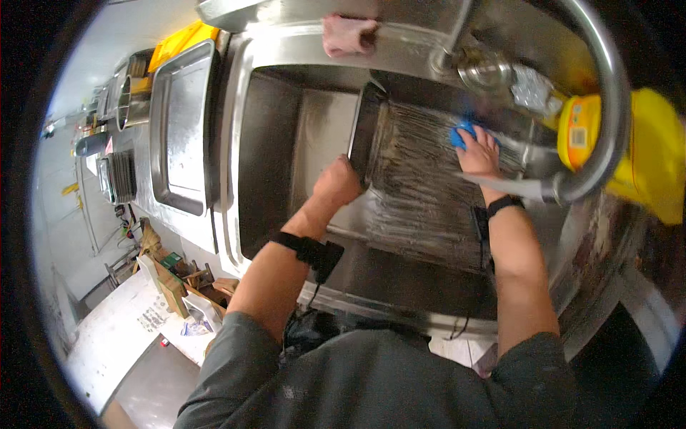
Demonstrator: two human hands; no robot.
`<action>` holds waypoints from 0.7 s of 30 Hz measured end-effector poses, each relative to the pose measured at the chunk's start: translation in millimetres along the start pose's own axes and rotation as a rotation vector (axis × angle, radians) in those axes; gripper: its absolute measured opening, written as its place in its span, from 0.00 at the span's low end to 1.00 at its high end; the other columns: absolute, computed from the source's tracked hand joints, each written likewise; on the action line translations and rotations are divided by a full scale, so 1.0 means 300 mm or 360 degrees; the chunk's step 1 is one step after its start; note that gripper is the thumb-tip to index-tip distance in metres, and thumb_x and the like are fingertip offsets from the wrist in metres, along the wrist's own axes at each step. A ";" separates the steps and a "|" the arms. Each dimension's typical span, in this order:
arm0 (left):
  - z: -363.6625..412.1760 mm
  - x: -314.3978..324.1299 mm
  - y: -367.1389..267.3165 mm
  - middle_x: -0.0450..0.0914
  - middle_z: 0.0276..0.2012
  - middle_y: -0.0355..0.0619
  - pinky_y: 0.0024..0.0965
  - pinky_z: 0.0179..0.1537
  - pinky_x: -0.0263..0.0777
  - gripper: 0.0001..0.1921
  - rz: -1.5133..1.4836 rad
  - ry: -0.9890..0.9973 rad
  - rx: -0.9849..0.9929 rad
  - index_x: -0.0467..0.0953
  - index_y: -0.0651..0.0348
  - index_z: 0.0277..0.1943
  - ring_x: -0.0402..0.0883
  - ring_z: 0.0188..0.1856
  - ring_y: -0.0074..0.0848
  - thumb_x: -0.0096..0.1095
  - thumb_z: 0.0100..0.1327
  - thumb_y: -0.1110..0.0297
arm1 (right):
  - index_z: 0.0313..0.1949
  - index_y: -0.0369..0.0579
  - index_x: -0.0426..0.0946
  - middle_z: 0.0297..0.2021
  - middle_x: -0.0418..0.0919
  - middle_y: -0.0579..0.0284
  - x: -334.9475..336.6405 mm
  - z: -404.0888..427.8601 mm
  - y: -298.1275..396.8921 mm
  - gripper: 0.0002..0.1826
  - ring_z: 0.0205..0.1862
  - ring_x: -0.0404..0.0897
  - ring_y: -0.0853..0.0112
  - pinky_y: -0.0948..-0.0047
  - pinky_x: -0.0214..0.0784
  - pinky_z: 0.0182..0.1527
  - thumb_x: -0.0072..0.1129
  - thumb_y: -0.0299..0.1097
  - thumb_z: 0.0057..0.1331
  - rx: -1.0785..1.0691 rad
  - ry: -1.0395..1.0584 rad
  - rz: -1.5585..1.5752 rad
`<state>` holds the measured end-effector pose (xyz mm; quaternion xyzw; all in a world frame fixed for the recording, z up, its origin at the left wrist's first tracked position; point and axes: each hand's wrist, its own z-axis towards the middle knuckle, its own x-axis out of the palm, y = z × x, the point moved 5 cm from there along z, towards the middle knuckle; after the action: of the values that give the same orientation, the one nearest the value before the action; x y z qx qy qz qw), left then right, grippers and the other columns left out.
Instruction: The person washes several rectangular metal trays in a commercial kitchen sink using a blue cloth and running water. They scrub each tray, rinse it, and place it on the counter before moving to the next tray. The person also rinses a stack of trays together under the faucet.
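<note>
A deep metal pan (429, 161), wet and streaked inside, is tilted in the stainless steel sink (270, 155). My left hand (337, 183) grips the pan's left rim. Inside the pan, toward its right side, my right hand (478, 153) presses on a blue scrubber or cloth (461, 134), partly covered by my fingers. A whitish stream of water (506, 185) crosses in front of my right wrist from the mouth of the curved metal faucet (611, 107). The pan's lower right part is hidden behind my right forearm.
A pink cloth (348, 35) lies on the sink's back ledge. Yellow containers (581, 126) stand at the right by the faucet, beside crumpled foil-like material (533, 90). Left of the sink, a large shallow metal pan (185, 128) rests on the steel counter. A white table (112, 332) is lower left.
</note>
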<state>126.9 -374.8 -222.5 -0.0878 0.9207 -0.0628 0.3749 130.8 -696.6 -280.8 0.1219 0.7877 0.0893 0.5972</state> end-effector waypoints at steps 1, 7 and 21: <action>-0.014 0.009 -0.014 0.78 0.38 0.65 0.46 0.44 0.73 0.17 -0.0011 0.0146 0.0019 0.70 0.70 0.43 0.78 0.43 0.53 0.58 0.55 0.66 | 0.59 0.59 0.66 0.63 0.57 0.50 -0.019 -0.005 0.030 0.26 0.64 0.55 0.51 0.48 0.49 0.63 0.54 0.44 0.62 0.0019 0.0273 -0.0023; -0.160 0.135 0.109 0.78 0.38 0.65 0.47 0.45 0.72 0.15 0.0258 0.0241 0.0169 0.70 0.69 0.43 0.78 0.43 0.54 0.52 0.58 0.67 | 0.55 0.49 0.67 0.60 0.59 0.47 0.088 -0.335 0.034 0.23 0.61 0.59 0.48 0.55 0.57 0.60 0.54 0.34 0.59 -0.0042 0.0851 -0.0125; -0.171 0.088 0.028 0.78 0.38 0.65 0.48 0.46 0.72 0.13 0.0058 0.0026 0.0160 0.70 0.70 0.41 0.77 0.43 0.54 0.50 0.59 0.67 | 0.67 0.59 0.54 0.70 0.41 0.51 0.078 -0.154 0.059 0.27 0.70 0.44 0.51 0.54 0.34 0.70 0.39 0.27 0.68 0.0068 0.0452 -0.0302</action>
<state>71.3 -369.4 -205.7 -0.0515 0.9209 -0.1027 0.3724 81.8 -672.4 -284.8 0.0458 0.8738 0.0323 0.4831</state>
